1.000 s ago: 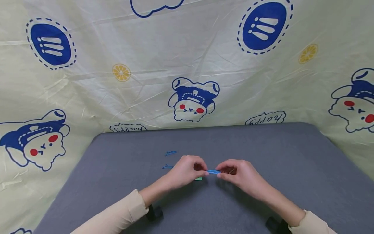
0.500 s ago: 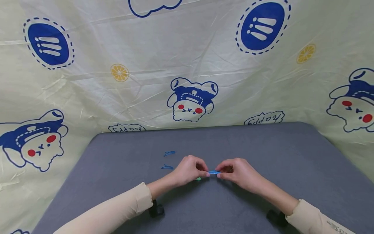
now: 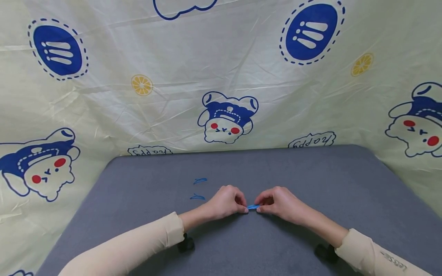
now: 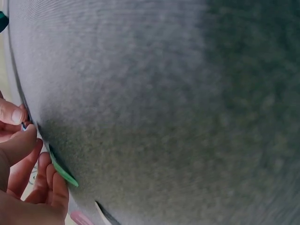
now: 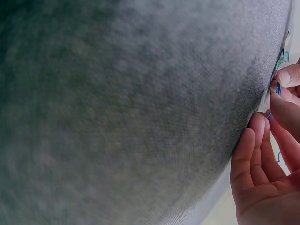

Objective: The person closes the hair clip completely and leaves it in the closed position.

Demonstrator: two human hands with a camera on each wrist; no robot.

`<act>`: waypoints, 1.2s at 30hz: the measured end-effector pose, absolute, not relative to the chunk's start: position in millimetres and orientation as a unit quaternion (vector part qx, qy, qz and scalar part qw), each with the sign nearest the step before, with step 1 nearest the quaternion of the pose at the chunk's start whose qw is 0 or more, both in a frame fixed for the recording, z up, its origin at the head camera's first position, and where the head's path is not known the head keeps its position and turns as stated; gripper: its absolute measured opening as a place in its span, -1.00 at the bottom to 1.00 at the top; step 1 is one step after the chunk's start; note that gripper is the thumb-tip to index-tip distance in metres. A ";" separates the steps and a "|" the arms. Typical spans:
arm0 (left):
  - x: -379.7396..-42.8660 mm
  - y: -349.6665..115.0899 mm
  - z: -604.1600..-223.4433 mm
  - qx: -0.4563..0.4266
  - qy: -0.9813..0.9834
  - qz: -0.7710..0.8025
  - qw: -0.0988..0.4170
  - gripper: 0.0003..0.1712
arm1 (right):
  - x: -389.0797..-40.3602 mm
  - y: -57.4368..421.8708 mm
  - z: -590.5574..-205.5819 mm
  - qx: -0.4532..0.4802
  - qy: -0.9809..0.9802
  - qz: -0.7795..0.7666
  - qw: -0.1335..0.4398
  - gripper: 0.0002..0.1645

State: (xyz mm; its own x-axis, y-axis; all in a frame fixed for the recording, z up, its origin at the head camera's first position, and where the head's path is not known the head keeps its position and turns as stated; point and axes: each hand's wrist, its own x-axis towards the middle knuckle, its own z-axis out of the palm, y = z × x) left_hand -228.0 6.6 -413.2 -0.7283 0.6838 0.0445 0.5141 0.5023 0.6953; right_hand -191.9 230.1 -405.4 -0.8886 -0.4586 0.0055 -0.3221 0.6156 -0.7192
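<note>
Between the two hands, low over the grey table, is a short slim blue piece [image 3: 253,207]; its exact kind cannot be told. The left hand [image 3: 226,201] pinches its left end between thumb and fingers. At the right end, the thumb and fingertips of the right hand [image 3: 281,204] pinch it too. In the right wrist view a sliver of the blue piece [image 5: 278,88] shows between the fingertips. A flat green piece [image 4: 64,172] lies beside the left hand's curled fingers in the left wrist view; the left hand hides it in the head view.
Two thin blue loop-like pieces, a farther one [image 3: 200,180] and a nearer one [image 3: 197,197], lie left of the hands on the grey table [image 3: 310,172]. A pink piece [image 4: 80,217] shows in the left wrist view. A printed cloth [image 3: 172,115] hangs behind the table.
Both hands have moved slightly down and toward the near side with the blue piece between them. The green piece, earlier visible under the left hand, is now hidden in the head view.
</note>
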 end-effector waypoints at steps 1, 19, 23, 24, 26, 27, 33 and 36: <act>-227.6 6.9 -413.5 0.352 0.860 0.352 0.113 -0.85 | -192.1 230.1 -405.7 -0.218 0.894 -0.380 0.090 -0.90; -222.2 7.4 -416.4 0.358 0.866 0.339 0.083 -0.88 | -195.0 232.2 -410.0 -0.238 0.889 -0.376 0.106 -0.88; -224.2 5.2 -415.8 0.366 0.861 0.341 0.091 -0.90 | -194.7 234.7 -410.5 -0.239 0.881 -0.390 0.117 -0.86; -224.9 4.2 -415.5 0.368 0.859 0.344 0.096 -0.90 | -194.6 235.2 -410.5 -0.238 0.879 -0.394 0.120 -0.85; -225.9 2.0 -414.2 0.366 0.854 0.354 0.110 -0.91 | -194.0 235.8 -409.9 -0.233 0.876 -0.402 0.127 -0.83; -226.3 0.8 -413.5 0.362 0.852 0.360 0.119 -0.91 | -193.5 235.8 -409.4 -0.230 0.876 -0.405 0.129 -0.82; -228.4 -8.0 -407.8 0.340 0.842 0.392 0.147 -0.92 | -190.5 233.9 -404.3 -0.218 0.874 -0.417 0.123 -0.77; -229.4 -14.7 -403.3 0.334 0.839 0.405 0.143 -0.90 | -189.7 232.6 -400.5 -0.220 0.876 -0.415 0.107 -0.75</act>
State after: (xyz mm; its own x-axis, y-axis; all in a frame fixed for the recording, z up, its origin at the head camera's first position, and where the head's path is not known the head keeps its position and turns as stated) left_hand -229.4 -14.7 -403.3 -0.7356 0.6767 0.0312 0.4449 0.4479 0.7755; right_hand -189.7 232.6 -400.5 -0.8807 -0.4737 -0.0053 -0.2960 0.5589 -0.7746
